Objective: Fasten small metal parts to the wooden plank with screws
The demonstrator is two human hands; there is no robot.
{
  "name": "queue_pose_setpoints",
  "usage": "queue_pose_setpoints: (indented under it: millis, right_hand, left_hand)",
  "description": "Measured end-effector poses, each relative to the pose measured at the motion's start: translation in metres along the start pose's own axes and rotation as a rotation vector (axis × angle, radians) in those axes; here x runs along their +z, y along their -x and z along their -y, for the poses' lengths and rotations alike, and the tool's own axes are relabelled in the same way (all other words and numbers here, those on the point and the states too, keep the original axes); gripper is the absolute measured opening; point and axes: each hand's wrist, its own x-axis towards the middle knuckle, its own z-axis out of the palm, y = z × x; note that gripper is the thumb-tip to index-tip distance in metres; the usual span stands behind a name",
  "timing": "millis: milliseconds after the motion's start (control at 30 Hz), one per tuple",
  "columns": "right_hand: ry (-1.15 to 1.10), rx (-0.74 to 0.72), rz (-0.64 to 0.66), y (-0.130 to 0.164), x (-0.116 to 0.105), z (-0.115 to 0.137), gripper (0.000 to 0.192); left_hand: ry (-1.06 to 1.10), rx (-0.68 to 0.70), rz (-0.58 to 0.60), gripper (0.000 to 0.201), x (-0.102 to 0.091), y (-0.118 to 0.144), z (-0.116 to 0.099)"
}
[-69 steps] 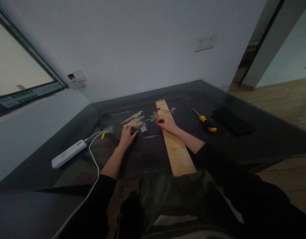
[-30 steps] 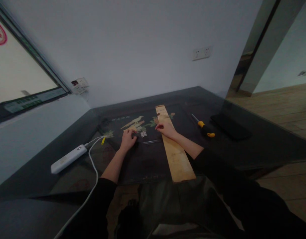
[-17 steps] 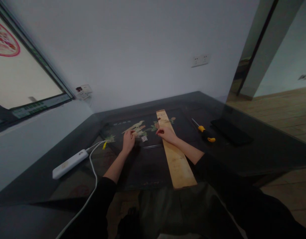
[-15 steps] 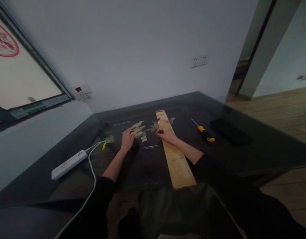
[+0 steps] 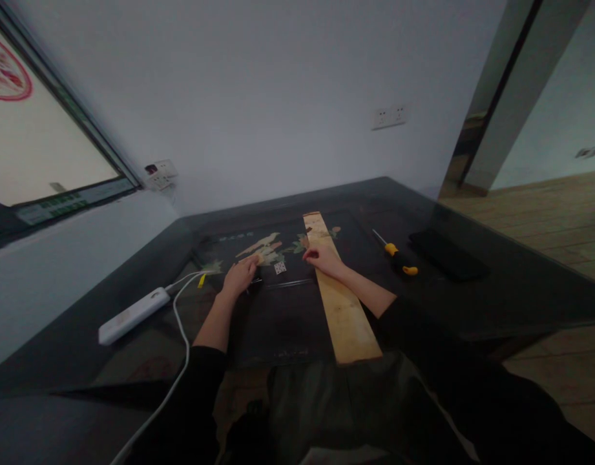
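Note:
My left hand point(image 5: 241, 274) lies low over the dark tabletop point(image 5: 278, 323), its fingers stretched out to the right. Just beside its palm are a few thin, shiny bits point(image 5: 254, 282), too small to name. My right hand point(image 5: 323, 259) rests on a long wooden board point(image 5: 348, 316), with fingers curled and thumb pressed in; whatever the fingertips hold, if anything, is too small to make out. Between my hands sits a small pale plate with dark dots point(image 5: 280, 268).
A screwdriver with a yellow and black handle point(image 5: 400, 258) lies right of the board, near a flat black object point(image 5: 447, 255). On the left is a white power bank point(image 5: 134, 315) with a white cable point(image 5: 181, 323). A wall point(image 5: 278, 129) stands behind the table.
My left hand has shifted slightly left and flattened, uncovering the thin bits beside it. My right hand and the board stay in place.

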Motion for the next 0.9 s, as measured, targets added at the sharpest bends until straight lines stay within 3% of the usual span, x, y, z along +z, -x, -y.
queue_pose_setpoints:
  millis: [267,567,733,800,900]
  right_hand:
    - [-0.003,0.014,0.019,0.001,-0.002,0.003,0.017]
    - [0.006,0.012,0.026,0.003,-0.002,0.004,0.018]
    - [0.045,0.011,0.024,0.002,-0.005,0.01,0.017]
    - [0.058,-0.007,0.019,-0.001,-0.011,0.018,0.017]
    - [0.068,-0.045,0.05,0.003,-0.029,0.039,0.015]
  left_hand:
    - [-0.093,-0.101,0.023,0.049,-0.004,0.007,-0.002]
    - [-0.094,-0.067,0.074,0.049,-0.004,0.009,-0.001]
    - [-0.033,-0.118,-0.002,0.046,-0.004,0.01,-0.004]
    - [-0.018,-0.076,-0.078,0.044,-0.004,0.009,-0.011]
    - [0.036,0.119,-0.112,0.046,-0.005,0.006,-0.028]
